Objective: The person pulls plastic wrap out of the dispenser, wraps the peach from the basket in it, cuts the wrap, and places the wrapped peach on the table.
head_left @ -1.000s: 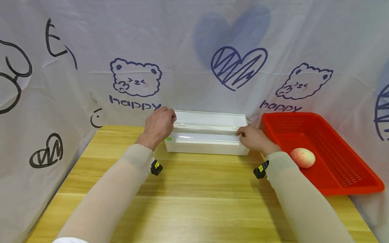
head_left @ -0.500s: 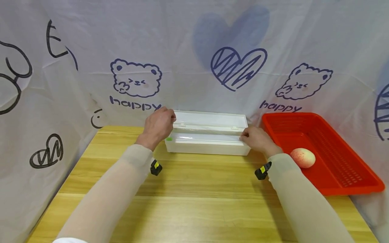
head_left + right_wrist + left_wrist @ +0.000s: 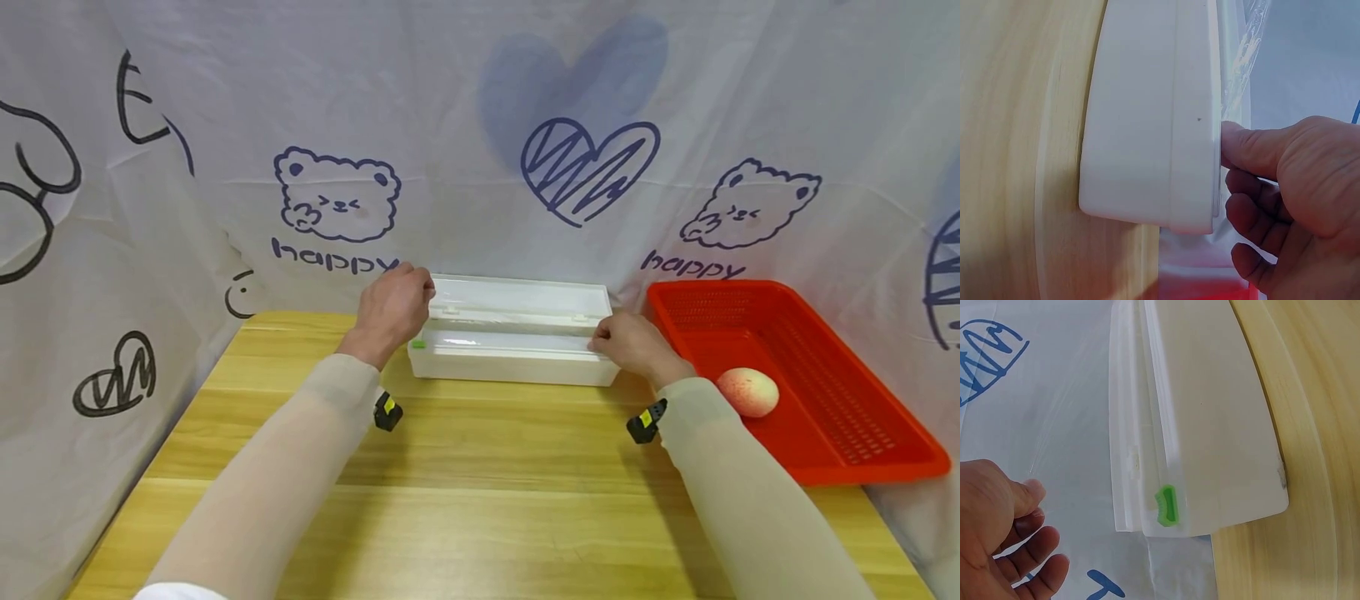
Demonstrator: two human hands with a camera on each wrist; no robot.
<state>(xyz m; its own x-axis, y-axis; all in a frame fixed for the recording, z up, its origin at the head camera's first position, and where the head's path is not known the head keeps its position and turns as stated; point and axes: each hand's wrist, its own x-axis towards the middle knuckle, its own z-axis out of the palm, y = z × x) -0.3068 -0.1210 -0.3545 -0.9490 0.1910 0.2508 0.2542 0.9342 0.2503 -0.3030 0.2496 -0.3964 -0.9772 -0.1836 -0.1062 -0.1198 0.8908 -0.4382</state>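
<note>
A long white cling film dispenser (image 3: 513,369) stands at the back of the table, its lid (image 3: 521,293) raised behind it. The green slide cutter (image 3: 1167,505) sits at the dispenser's left end. My left hand (image 3: 393,308), above that end, pinches a barely visible edge of clear film between thumb and forefinger. At the right end, my right hand (image 3: 633,343) pinches the cling film (image 3: 1247,56), which bunches upward from the thumb in the right wrist view. Its fingertips lie close against the dispenser's rim; whether they touch it is hard to tell.
A red plastic basket (image 3: 817,367) stands at the right, its near left side partly behind the right forearm. One peach (image 3: 747,392) lies in it. A white printed cloth (image 3: 465,125) hangs right behind the dispenser. The wooden table (image 3: 495,517) stretches in front.
My right hand has shifted slightly to the right, from over the dispenser's inside to its right end, and then stays there. The left hand has hardly moved.
</note>
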